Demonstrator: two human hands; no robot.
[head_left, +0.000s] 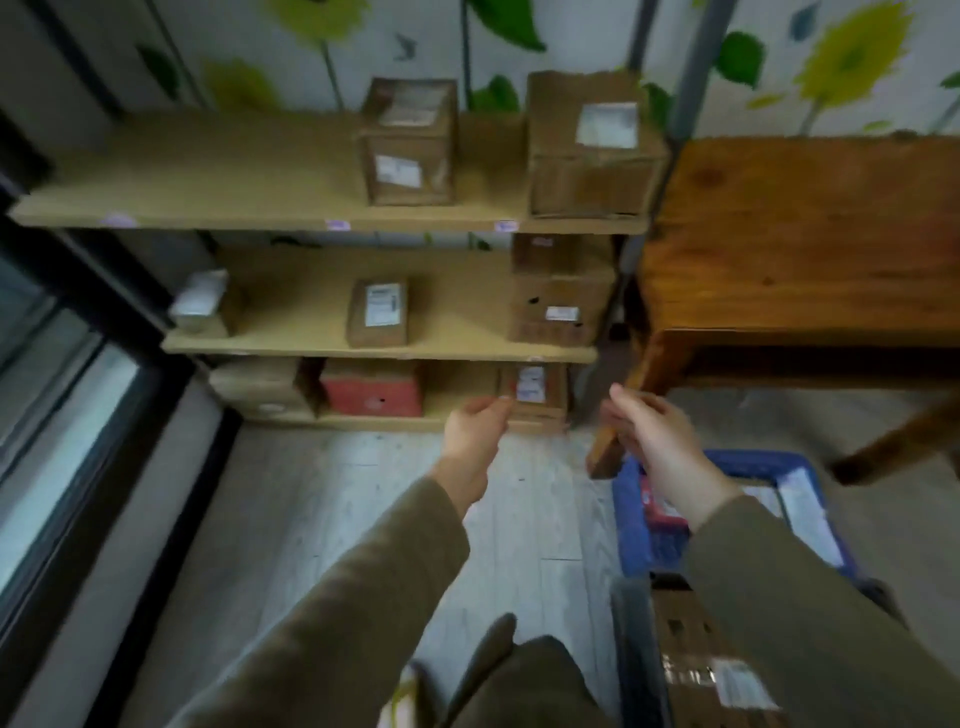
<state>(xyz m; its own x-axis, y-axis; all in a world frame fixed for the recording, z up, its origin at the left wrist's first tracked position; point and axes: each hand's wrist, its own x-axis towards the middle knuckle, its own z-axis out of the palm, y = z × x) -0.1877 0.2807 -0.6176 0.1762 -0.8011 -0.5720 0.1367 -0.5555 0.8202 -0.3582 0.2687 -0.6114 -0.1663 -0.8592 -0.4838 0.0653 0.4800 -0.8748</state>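
Note:
A small cardboard box (535, 391) with a white label stands on the bottom shelf (457, 422) of a low wooden rack, at its right end. My left hand (475, 431) reaches out to the box's left edge, its fingers loosely curled and its thumb tip at the box's corner; motion blur hides whether they touch. To the right of the box, my right hand (657, 441) hovers in front of a table leg, fingers loosely bent, holding nothing.
The rack's upper shelves carry several labelled cardboard boxes (592, 150); a red box (371, 387) sits on the bottom shelf. A wooden table (800, 234) stands right. A blue crate (636, 525) with parcels and another box (701, 660) lie on the floor. A glass door (57, 395) is left.

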